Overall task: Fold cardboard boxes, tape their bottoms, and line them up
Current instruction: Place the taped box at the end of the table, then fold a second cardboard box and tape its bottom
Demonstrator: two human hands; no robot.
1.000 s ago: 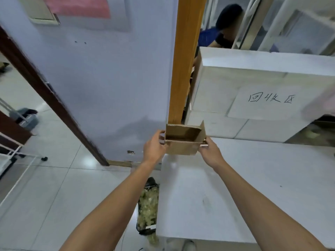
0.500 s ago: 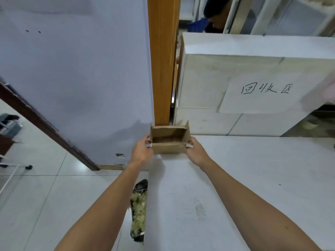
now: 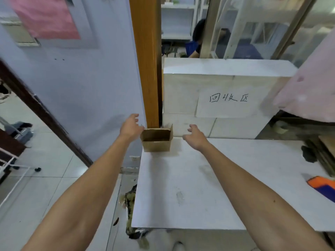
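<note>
Standing open-topped just left of the middle of the frame, the cardboard box (image 3: 156, 142) rests on the far left corner of the white table (image 3: 199, 187), close against the foot of the wooden post (image 3: 146, 69). My left hand (image 3: 131, 126) hovers at its left edge, fingers loose and spread, gripping nothing; whether a fingertip brushes the cardboard I cannot tell. My right hand (image 3: 195, 137) hangs to the box's right, clear of it, fingers relaxed and open, holding nothing.

I judge this to be the lining-up step: the box looks set in its place, upright on its bottom, as the first of a row along the white block with the handwritten paper sign (image 3: 224, 102).

Next comes another box, I think. At the right edge of the frame lies what looks like a stack of flat cardboard (image 3: 326, 154), and below it an orange and blue object (image 3: 322, 187), perhaps the tape tool. That calls for drawing both hands back without nudging the box, then reaching right.
</note>
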